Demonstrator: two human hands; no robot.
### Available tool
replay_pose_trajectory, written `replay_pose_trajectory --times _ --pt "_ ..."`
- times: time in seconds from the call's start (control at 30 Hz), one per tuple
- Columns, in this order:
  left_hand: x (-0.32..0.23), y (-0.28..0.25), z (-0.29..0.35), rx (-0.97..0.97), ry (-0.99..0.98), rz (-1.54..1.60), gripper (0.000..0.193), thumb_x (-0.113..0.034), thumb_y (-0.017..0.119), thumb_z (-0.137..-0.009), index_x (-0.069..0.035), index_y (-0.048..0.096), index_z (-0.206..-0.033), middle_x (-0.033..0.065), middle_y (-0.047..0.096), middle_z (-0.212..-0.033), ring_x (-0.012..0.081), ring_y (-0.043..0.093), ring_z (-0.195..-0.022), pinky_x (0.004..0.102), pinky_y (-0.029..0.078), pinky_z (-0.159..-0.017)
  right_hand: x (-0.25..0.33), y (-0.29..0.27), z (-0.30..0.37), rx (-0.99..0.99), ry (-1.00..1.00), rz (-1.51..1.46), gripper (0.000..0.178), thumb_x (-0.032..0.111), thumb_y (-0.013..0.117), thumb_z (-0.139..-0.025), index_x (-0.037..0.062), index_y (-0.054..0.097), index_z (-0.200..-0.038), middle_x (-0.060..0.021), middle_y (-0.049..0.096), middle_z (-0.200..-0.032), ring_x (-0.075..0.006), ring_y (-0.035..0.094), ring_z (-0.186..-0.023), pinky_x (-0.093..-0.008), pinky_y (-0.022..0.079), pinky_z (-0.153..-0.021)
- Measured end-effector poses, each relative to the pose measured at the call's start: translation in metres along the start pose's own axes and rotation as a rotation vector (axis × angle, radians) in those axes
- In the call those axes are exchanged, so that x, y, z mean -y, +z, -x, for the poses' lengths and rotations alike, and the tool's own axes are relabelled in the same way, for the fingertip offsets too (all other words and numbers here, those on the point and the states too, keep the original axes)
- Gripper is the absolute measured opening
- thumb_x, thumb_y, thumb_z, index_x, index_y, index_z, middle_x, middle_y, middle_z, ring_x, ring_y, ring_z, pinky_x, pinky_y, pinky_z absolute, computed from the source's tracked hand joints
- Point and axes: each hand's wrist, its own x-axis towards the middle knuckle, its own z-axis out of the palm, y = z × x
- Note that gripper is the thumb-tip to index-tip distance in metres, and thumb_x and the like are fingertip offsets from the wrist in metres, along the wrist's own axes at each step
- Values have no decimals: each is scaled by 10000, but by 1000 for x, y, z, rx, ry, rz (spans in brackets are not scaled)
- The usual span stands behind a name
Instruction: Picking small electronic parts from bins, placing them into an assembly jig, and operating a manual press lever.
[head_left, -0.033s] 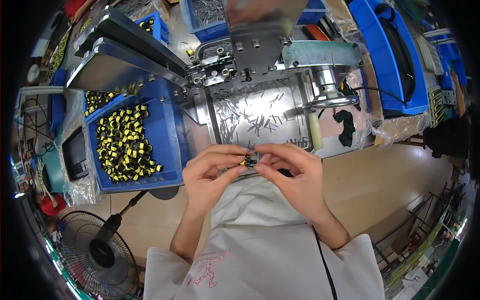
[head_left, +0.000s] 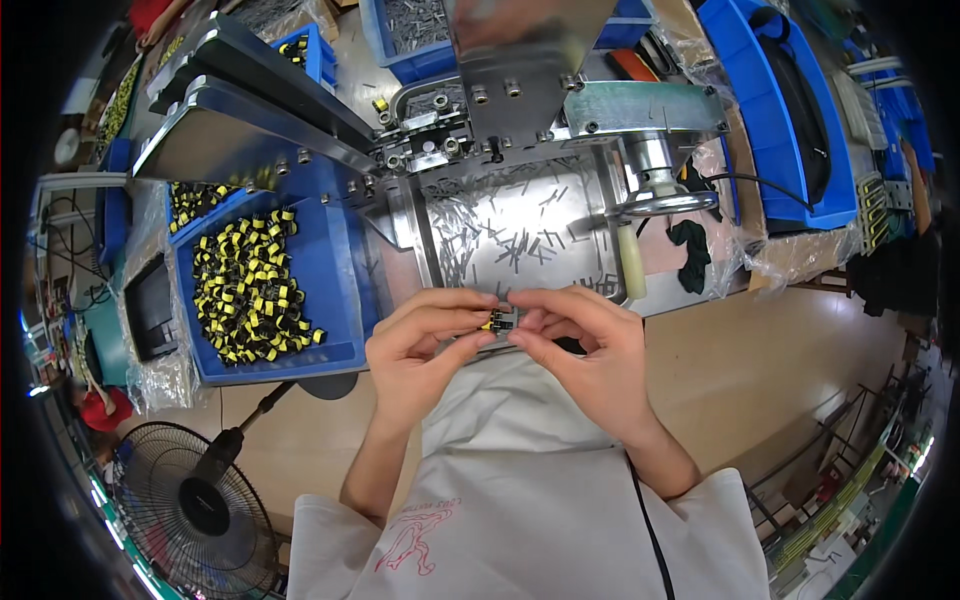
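Close in front of my body, my left hand [head_left: 420,345] pinches a small yellow-and-black coil component [head_left: 494,321] between thumb and fingertips. My right hand [head_left: 595,335] meets it from the other side, its thumb and forefinger closed at a small grey metal piece [head_left: 513,317] against the component's dark pins. Fingertips hide much of both parts. Just beyond my hands lies a metal tray [head_left: 432,262] scattered with thin metal strips [head_left: 515,225]. Many similar yellow-and-black components [head_left: 245,290] are heaped in a blue bin [head_left: 335,290] to the left.
A metal machine [head_left: 500,110] with a handwheel [head_left: 668,203] stands over the tray. A pale handle [head_left: 631,262] sits at the tray's right. Farther right is a long blue bin [head_left: 735,60] holding something black. A black fan [head_left: 200,505] stands lower left.
My right fingertips have shifted very slightly at the coil component, and a little more grey shows between the hands. Everything else looks the same.
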Motion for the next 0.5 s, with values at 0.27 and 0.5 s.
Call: replay_pose_trajectory --times 0.27,0.5 --pt "-1 -6 0 24 22 -76 250 130 800 -867 59 790 -1107 227 724 -1260 298 730 -1182 378 631 -990 2 0 -1 51 -63 107 336 -27 855 -865 14 792 -1192 -77 729 -966 -135 732 -845 -273 608 -751" --pt "-2 -9 0 70 -31 -18 295 149 794 -865 57 776 -1144 234 712 -1292 288 721 -1198 372 632 -1000 -11 1 -2 97 -83 167 359 8 864 -866 22 783 -1216 -68 692 -930 -121 688 -759 -278 571 -683"
